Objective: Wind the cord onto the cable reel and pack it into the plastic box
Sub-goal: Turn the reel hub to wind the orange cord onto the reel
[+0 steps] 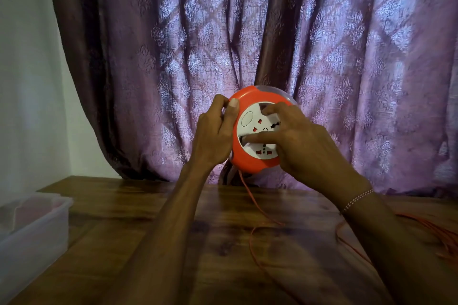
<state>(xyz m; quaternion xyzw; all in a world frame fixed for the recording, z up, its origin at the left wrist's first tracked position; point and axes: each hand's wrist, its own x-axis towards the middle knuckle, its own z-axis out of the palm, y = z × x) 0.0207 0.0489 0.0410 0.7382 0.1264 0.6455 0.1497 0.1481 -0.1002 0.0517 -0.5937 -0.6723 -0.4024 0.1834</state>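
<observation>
An orange round cable reel (pixel 247 161) with a white socket face is held upright in the air above the wooden table (pixel 124 242). My left hand (pixel 214 131) grips its left rim, thumb on the front edge. My right hand (pixel 292 136) lies over the white face, with fingers pressed into its recesses. A thin orange cord (pixel 250 195) hangs from the reel's underside down to the table, loops across it, and lies in a loose heap (pixel 436 233) at the right edge. A translucent plastic box (pixel 34 228) stands at the left.
A purple patterned curtain (pixel 247 44) hangs right behind the table's far edge. A white wall (pixel 24 82) is on the left. A beaded bracelet (pixel 357 199) sits on my right wrist.
</observation>
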